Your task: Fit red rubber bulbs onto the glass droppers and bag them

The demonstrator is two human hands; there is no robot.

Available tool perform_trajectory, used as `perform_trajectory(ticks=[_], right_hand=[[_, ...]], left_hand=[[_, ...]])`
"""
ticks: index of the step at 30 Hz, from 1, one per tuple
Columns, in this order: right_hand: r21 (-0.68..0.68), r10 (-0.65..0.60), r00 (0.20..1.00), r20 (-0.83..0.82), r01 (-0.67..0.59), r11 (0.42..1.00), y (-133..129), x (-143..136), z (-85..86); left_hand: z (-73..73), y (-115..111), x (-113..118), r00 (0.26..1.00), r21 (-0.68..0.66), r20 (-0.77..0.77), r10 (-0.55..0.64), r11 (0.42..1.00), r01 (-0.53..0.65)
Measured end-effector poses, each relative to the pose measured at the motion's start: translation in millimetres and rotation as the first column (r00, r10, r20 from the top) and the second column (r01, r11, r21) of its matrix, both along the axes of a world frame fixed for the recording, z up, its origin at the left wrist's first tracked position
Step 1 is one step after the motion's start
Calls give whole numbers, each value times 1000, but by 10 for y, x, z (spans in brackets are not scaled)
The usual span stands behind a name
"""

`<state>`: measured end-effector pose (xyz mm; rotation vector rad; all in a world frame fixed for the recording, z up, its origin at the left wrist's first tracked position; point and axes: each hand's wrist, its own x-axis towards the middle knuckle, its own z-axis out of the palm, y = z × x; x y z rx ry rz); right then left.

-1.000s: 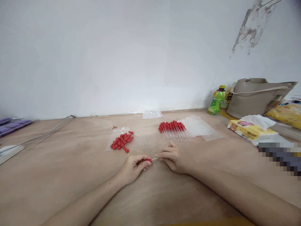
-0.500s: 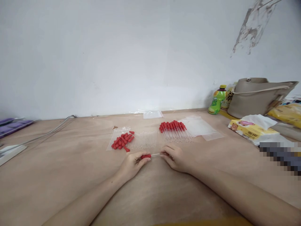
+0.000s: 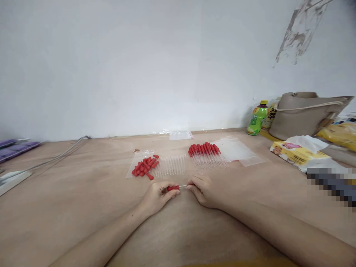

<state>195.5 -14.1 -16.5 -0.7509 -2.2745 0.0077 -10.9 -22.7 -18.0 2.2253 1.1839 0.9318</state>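
Note:
Between thumb and fingers, my left hand pinches a red rubber bulb. A thin clear glass dropper tube runs from the bulb's open end to my right hand, whose fingertips are closed on it. Whether the tube sits inside the bulb I cannot tell. Beyond my left hand, loose red bulbs are heaped on a clear plastic bag. Beside them lies a row of bare glass tubes. Farther right, a row of droppers with red bulbs fitted lies past my right hand.
Clear plastic bags lie behind the fitted droppers, and another bag is by the wall. On the right stand a green bottle, a beige bag and a tissue pack. A grey cable crosses the left side.
My right hand has moved slightly left toward the bulb, so less of the tube shows between my hands. Both hands have come a little nearer to me.

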Motion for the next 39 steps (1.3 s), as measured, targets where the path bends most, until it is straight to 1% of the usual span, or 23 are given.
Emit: perform_trajectory(ticks=[6, 13, 15, 17, 19, 20, 21, 23, 24, 26, 27, 29, 30, 32, 34, 39], right_hand=[[-66, 1, 999, 38, 2, 998, 1, -29, -21], [-150, -8, 989, 146, 30, 988, 11, -20, -15], [-150, -6, 984, 177, 33, 988, 15, -23, 27], [-107, -5, 974, 226, 30, 994, 11, -22, 93], [-52, -20, 956, 292, 36, 998, 3, -2, 169], [-45, -30, 947, 319, 47, 998, 5, 19, 204], [-57, -41, 941, 335, 64, 996, 17, 51, 234], [-123, -84, 942, 326, 131, 984, 85, 144, 282], [-168, -121, 945, 303, 178, 970, 145, 202, 302], [-252, -255, 937, 238, 313, 916, 313, 327, 340], [-307, -334, 919, 209, 386, 870, 413, 385, 358], [-380, -535, 826, 177, 558, 737, 618, 471, 388], [-386, -580, 795, 177, 598, 702, 714, 494, 396], [-388, -641, 747, 178, 652, 651, 873, 499, 393], [-390, -671, 718, 186, 681, 620, 980, 463, 362], [-402, -722, 654, 226, 738, 542, 1078, 365, 256]], left_hand=[[-7, -2, 1, 1000, -25, 9, 6, 1000, -6], [4, -5, -2, 1000, 8, -27, -12, 1000, 13], [16, -3, 5, 999, 24, -39, -14, 1000, 15], [24, 3, 14, 999, 33, -34, -12, 999, 13], [26, 13, 17, 1000, 3, -10, -12, 1000, 12], [25, 20, 14, 1000, -24, 11, -10, 1000, 10], [23, 27, 9, 999, -51, 34, -8, 999, 9], [21, 41, -5, 998, -83, 68, -1, 997, 7], [23, 46, -12, 998, -83, 70, 1, 997, 5], [36, 51, -20, 999, -62, 36, 1, 998, 2], [46, 50, -20, 1000, -47, 6, 0, 999, 1], [70, 42, -11, 999, -14, -47, -2, 1000, 1], [81, 37, -6, 998, -2, -64, -4, 1000, 4], [92, 29, 2, 997, 8, -74, -11, 1000, 11], [92, 26, 3, 998, 10, -65, -20, 1000, 20], [75, 34, -11, 998, 13, -54, -45, 999, 45]])
